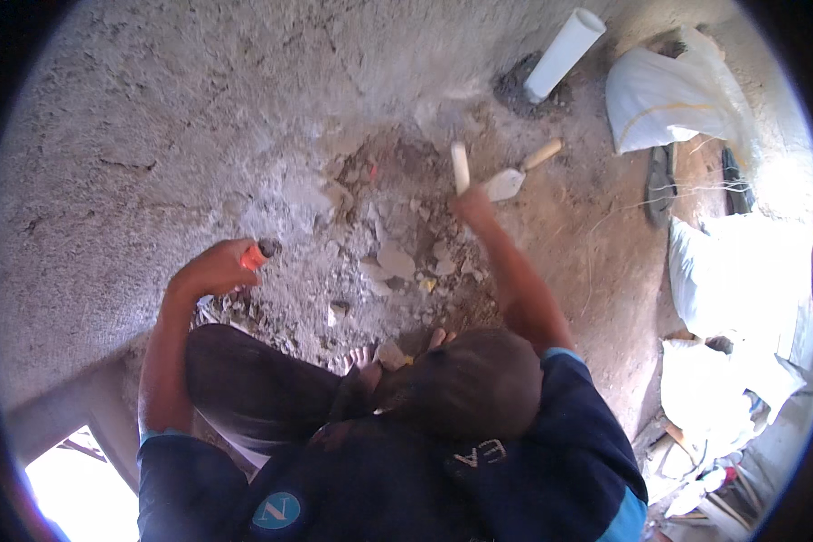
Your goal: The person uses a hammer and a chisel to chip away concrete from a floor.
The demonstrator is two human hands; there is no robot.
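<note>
My left hand [215, 268] is closed around a chisel with an orange grip [258, 253], its dark end held against the rough grey wall [154, 126]. My right hand [472, 204] is raised over the ground and grips a pale wooden handle [460, 166]; the tool's head is hidden. Broken plaster and rubble [396, 262] lie on the dirt between my hands. My bare toes [359, 356] show just below the rubble, and my knees are bent under me.
A trowel with a wooden handle [518, 175] lies on the dirt past my right hand. A white pipe [565, 52] stands up from the ground behind it. White sacks [668, 99] and dark sandals [659, 183] lie at the right. A bright opening [81, 492] is lower left.
</note>
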